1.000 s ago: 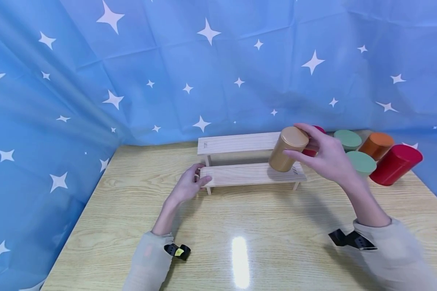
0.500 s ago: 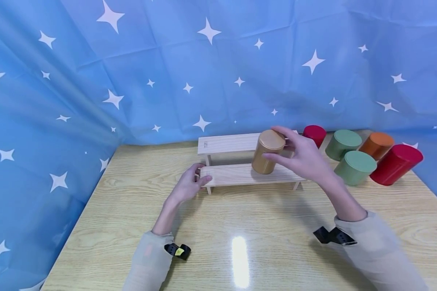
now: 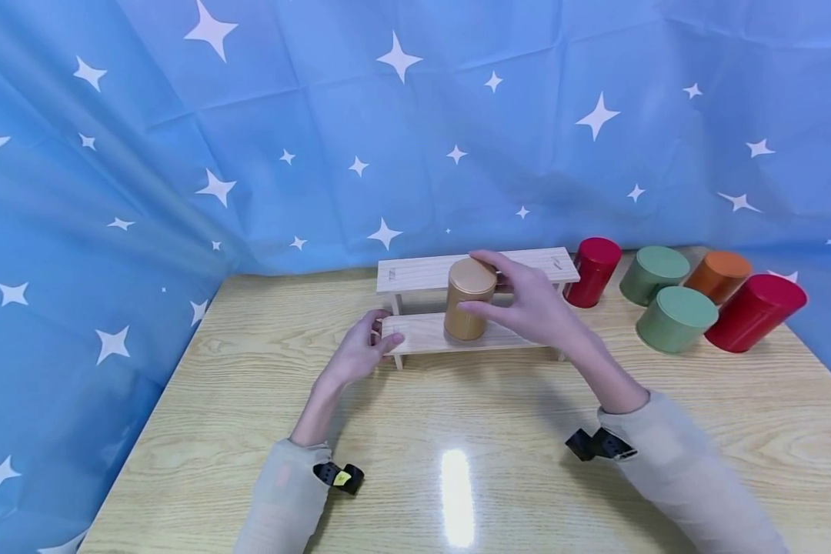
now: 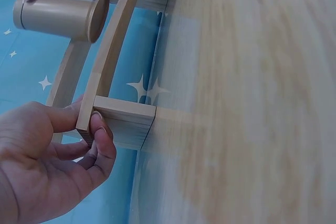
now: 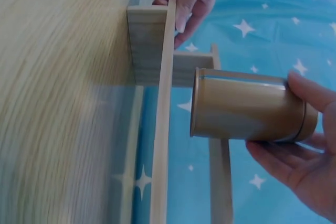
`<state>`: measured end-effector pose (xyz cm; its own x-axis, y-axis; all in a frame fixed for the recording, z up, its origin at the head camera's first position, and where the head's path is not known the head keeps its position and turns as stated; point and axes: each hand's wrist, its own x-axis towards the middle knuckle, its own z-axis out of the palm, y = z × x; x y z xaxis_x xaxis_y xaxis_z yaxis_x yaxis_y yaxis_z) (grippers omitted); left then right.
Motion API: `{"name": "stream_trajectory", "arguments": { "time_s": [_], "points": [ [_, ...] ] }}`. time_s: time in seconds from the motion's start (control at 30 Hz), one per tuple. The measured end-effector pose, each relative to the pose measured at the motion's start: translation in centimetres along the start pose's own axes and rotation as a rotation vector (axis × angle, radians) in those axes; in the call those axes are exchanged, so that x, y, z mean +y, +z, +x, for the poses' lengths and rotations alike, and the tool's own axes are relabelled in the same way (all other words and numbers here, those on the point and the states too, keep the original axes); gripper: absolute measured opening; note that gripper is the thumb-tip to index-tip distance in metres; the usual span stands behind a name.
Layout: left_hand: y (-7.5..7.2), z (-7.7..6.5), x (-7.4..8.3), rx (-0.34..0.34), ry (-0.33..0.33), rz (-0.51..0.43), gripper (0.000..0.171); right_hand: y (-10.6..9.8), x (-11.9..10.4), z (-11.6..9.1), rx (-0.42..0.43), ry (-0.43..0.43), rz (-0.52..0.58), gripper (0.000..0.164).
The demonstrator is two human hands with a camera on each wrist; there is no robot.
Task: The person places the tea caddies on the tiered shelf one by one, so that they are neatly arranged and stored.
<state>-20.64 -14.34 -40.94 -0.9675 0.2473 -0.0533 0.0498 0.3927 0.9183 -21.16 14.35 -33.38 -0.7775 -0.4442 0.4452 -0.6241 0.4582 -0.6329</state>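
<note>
A gold lidded canister is held by my right hand, thumb on one side and fingers on the other near its lid. In the right wrist view a gap shows between the canister's base and the lower board of a two-tier wooden rack. My left hand grips the left end of that lower board. In the left wrist view its thumb lies on top and its curled fingers reach under the board, beside the rack's leg.
Right of the rack stands a red canister. Farther right are two green canisters, an orange canister and a larger red canister. A blue star-patterned cloth hangs behind the wooden table.
My right hand has carried the gold canister leftward above the lower board, uncovering the small red canister and the rack's right end. My left hand has stayed in place.
</note>
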Motion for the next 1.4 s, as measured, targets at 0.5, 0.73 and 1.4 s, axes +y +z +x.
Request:
{"name": "stream_trajectory", "arguments": {
  "time_s": [0.5,0.73,1.4],
  "points": [
    [0.1,0.1,-0.1,0.008,-0.005,-0.019,0.049,3.8,-1.0,2.0,-0.049,-0.029,0.067,0.073],
    [0.1,0.0,0.0,0.013,0.004,0.012,0.05,4.8,-1.4,2.5,-0.09,0.054,0.077,0.076],
    [0.1,-0.2,0.2,0.008,0.007,0.011,0.051,5.7,-1.8,2.9,-0.124,0.081,0.042,0.082]
  ]
}}
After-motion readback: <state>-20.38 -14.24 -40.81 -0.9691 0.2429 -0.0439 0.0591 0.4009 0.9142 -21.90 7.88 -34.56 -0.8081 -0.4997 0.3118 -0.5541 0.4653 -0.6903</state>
